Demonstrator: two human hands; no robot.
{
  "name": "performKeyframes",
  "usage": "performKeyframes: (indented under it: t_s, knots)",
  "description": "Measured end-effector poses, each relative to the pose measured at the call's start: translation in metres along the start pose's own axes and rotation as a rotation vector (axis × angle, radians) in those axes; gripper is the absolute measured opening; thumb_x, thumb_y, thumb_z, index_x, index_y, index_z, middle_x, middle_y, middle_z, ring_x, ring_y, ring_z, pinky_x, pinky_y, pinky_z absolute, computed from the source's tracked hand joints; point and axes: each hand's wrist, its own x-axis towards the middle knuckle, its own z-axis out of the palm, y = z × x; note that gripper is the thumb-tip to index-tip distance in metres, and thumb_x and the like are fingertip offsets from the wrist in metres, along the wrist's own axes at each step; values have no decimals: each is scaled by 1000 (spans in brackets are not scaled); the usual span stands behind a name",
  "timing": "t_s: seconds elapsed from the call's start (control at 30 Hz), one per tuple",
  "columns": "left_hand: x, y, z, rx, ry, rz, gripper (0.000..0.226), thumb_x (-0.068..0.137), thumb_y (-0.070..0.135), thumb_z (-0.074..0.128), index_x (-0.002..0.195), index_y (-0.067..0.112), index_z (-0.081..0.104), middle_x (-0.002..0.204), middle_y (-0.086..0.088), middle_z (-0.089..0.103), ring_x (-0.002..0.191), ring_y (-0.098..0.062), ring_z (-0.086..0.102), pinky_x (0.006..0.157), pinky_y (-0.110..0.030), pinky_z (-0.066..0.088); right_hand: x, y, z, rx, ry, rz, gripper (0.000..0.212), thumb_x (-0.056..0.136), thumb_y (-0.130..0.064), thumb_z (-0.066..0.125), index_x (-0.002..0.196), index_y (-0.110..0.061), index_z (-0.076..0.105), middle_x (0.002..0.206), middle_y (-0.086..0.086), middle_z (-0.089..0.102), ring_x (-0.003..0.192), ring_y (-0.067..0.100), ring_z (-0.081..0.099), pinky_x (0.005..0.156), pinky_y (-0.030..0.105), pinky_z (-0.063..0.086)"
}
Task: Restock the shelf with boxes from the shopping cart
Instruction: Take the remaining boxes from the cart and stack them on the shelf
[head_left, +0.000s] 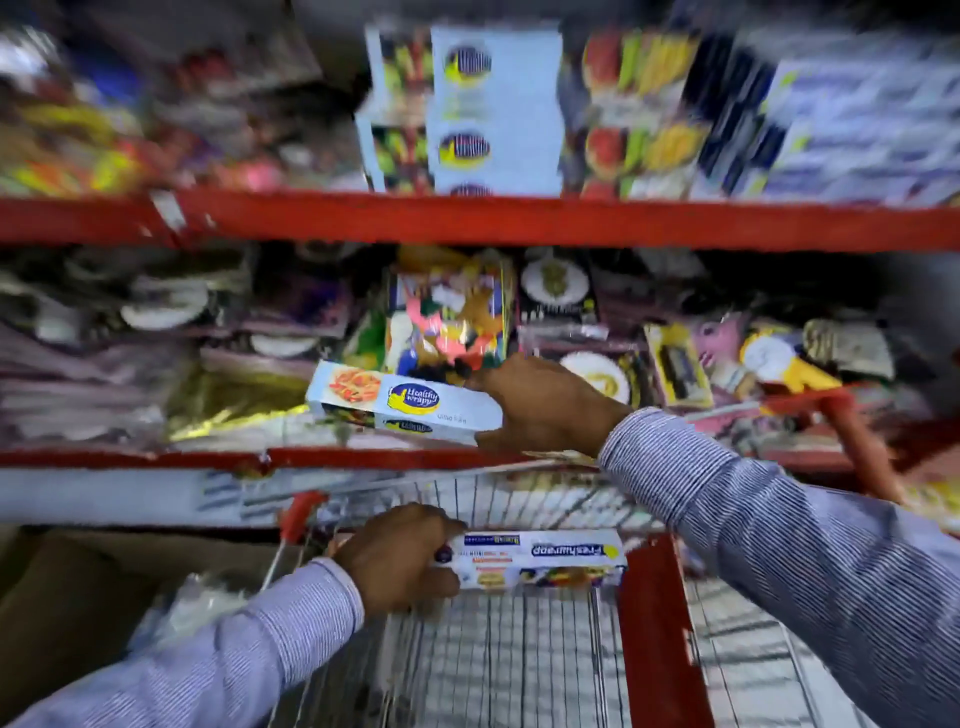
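head view, much of it blurred, looks down over a wire shopping cart with red plastic trim (657, 623) parked against a red metal shelf (467, 221). at the near left, a striped blue-and-white sleeve (223, 660) leads to the left hand (397, 558), whose grip is closed around the left end of a long white cardboard box printed "freshwrap" (540, 564); the box lies crosswise over the cart's basket, its lettering upside down from here. farther and a little right, on the middle shelf level, a long pale blue cardboard box with a "healthy wrapp" oval logo (400, 402) sits tilted, its left end pointing far left, near the shelf's front edge. the right hand (545, 402) has its grip wrapped around that box's right end, thumb below and fingers over the top. just behind the box stands a colourful plastic packet of party items (449, 312). on the top shelf level, upright pale blue boxes with the same oval logo (493, 109) are stacked side by side. at the far right of the middle level lie mixed packets, too blurred to make out.
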Motion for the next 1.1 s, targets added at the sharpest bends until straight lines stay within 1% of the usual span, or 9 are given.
performKeyframes:
  t_s: [0.1,0.17,0.23,0.37,0.43,0.57,0.7,0.83,1.1]
  knots:
    - [-1,9,-58,66,95,36,67,72,60,47,127,25,59,119,-6,68,108,-27,62,87,-33,50,9,0,-56,-50,62,4,54,71,-49,72,112,-15,61,104,14,68,93,34,64,68,36,51]
    - [-6,21,-96,128,148,43,66,73,59,51,130,26,58,121,-4,67,110,-26,61,88,-31,49,7,-1,-92,-81,83,19,52,73,-47,72,113,-15,62,103,12,68,93,33,62,65,34,48]
    - [-6,35,-140,178,235,91,58,75,52,57,129,30,55,116,0,69,105,-22,62,82,-30,49,6,-1,-129,-64,127,5,48,75,-42,72,115,-17,61,104,13,67,95,32,61,65,32,43]
    - [-6,53,-203,270,327,118,43,75,48,61,113,29,56,102,-1,70,92,-25,64,67,-32,50,8,6,-176,-37,171,38,50,74,-39,72,119,-21,60,112,14,67,99,33,63,77,38,55]
    - [-3,61,-230,275,358,100,39,71,50,61,104,29,55,93,2,70,84,-23,64,62,-33,50,13,14,-195,-46,180,28,52,73,-40,73,120,-21,59,111,11,68,96,30,65,77,41,57]
    - [12,68,-279,337,409,95,30,70,45,64,88,22,55,80,1,69,72,-19,62,58,-31,48,25,29,-234,-90,208,57,54,78,-36,73,126,-18,55,119,10,65,102,28,62,79,33,51]
    - [30,70,-319,397,463,105,39,71,44,66,103,22,64,92,-1,72,83,-21,65,60,-29,45,42,50,-262,-70,191,111,59,84,-27,71,136,-10,48,135,15,52,123,31,48,100,37,41]
    - [49,69,-342,396,473,85,46,73,48,64,111,23,64,99,-2,72,90,-25,65,71,-37,55,63,76,-269,-51,173,178,54,85,-23,71,133,-9,52,134,17,52,124,34,47,103,38,40]
    - [80,53,-352,347,444,71,54,74,49,66,123,27,63,116,2,71,104,-23,64,82,-39,55,103,109,-250,-38,155,223,57,85,-27,69,138,-14,49,136,18,49,126,33,45,102,34,37]
